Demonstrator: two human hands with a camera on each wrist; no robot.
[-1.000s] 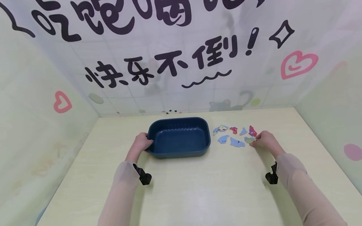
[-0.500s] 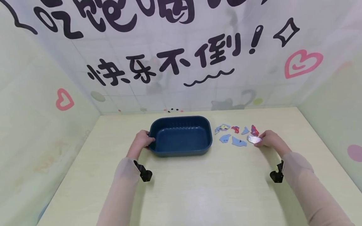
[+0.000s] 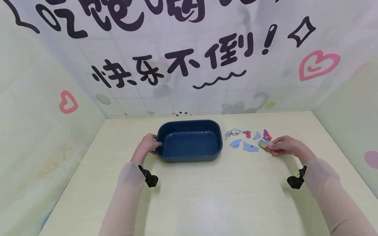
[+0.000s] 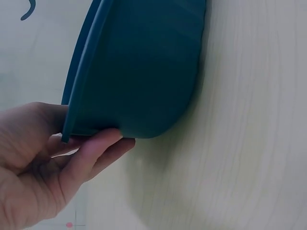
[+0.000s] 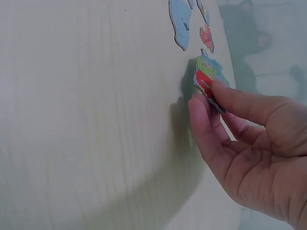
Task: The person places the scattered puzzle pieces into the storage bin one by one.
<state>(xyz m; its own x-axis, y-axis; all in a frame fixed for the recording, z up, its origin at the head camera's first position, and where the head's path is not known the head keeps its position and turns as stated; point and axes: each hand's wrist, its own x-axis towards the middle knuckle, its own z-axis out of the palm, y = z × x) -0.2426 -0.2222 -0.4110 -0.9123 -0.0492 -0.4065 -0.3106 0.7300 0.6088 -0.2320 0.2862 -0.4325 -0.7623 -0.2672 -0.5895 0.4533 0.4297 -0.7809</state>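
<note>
My left hand (image 3: 147, 143) grips the left end of a dark blue plastic basin (image 3: 189, 141), thumb over the rim. In the left wrist view the other fingers (image 4: 93, 151) press the basin's outer wall (image 4: 139, 67). At the right, my right hand (image 3: 289, 146) pinches a flat puzzle piece (image 5: 204, 76) printed in green, blue and red between thumb and fingers. The piece is tilted, and its shadow falls on the table beside it. Fingers hide part of it. Just left of this hand lie a blue puzzle piece (image 3: 250, 147) and a red one (image 3: 267, 135).
More loose puzzle pieces lie between basin and right hand: a blue one (image 3: 236, 143), a red one (image 3: 246, 134), a small blue one (image 3: 257, 135) and a yellow-blue cluster (image 3: 234, 131). A printed cloth wall (image 3: 177, 98) rises behind the pale table (image 3: 206, 196).
The pinched piece has tilted: silvery glare half a second ago, its coloured print now. My right hand has turned and shifted slightly right. The left hand keeps its grip on the basin.
</note>
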